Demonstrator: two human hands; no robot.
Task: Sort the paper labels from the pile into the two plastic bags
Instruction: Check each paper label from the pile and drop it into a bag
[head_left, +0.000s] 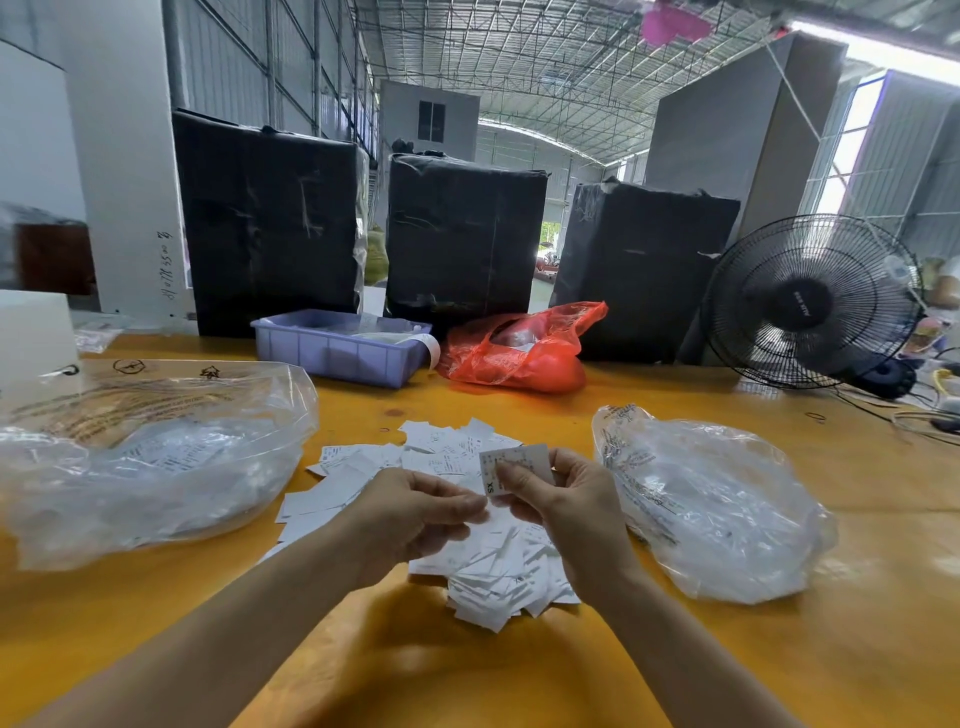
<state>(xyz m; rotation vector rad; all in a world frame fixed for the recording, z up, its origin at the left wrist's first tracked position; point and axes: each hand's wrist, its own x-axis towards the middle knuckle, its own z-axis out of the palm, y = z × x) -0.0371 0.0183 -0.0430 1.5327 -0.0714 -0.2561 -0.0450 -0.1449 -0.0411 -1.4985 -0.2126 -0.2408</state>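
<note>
Pile of white paper labels (488, 561): lying scattered mid-table. One printed label (511, 467): standing raised above the pile. Left clear plastic bag (156, 457): sitting open, holding labels. Right clear plastic bag (717, 509): lying crumpled beside the pile.

You have one view only, taken from a wide-angle camera on your head. It looks forward and down across the yellow desk (727, 649), so your forearms rise from the bottom edge and your left hand (415, 512) and right hand (563, 499) meet close to the lens, just below centre. The near desk fills the lower half. Farther off, along the desk's back edge, the view reaches three black-wrapped boxes (462, 234) and a fan (810, 301) at right, and above them the roof trusses. Straight lines bow toward the edges of the frame.
</note>
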